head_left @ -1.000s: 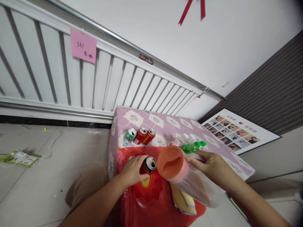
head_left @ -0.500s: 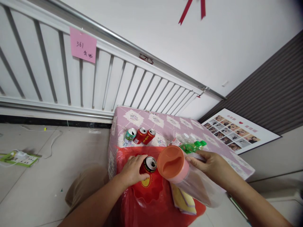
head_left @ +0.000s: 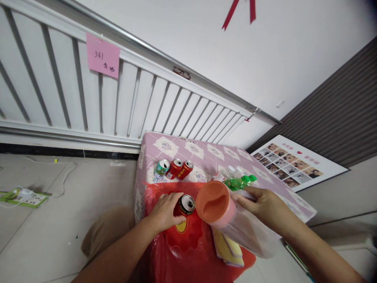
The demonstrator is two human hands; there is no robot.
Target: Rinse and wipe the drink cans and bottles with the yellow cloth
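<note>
My left hand [head_left: 166, 212] is wrapped round an opened drink can [head_left: 187, 204] with a dark rim band and a red and yellow body. That can stands over a red scalloped tray [head_left: 188, 239]. By its handle, my right hand [head_left: 257, 202] grips a clear pitcher [head_left: 250, 232] with an orange-pink lid [head_left: 213, 202]. The pitcher is tilted, its lid end beside the can's top. I cannot make out any liquid stream. Behind the tray stand a green can [head_left: 161, 169] and two red cans [head_left: 174, 169], all opened.
Red plastic sheeting [head_left: 173, 271] covers the near part of the table with its floral cloth [head_left: 194, 149]. A folded yellow cloth [head_left: 228, 251] lies right of the tray. Clear bottles with green caps [head_left: 246, 180] are behind the pitcher. A power strip [head_left: 26, 197] lies on the floor.
</note>
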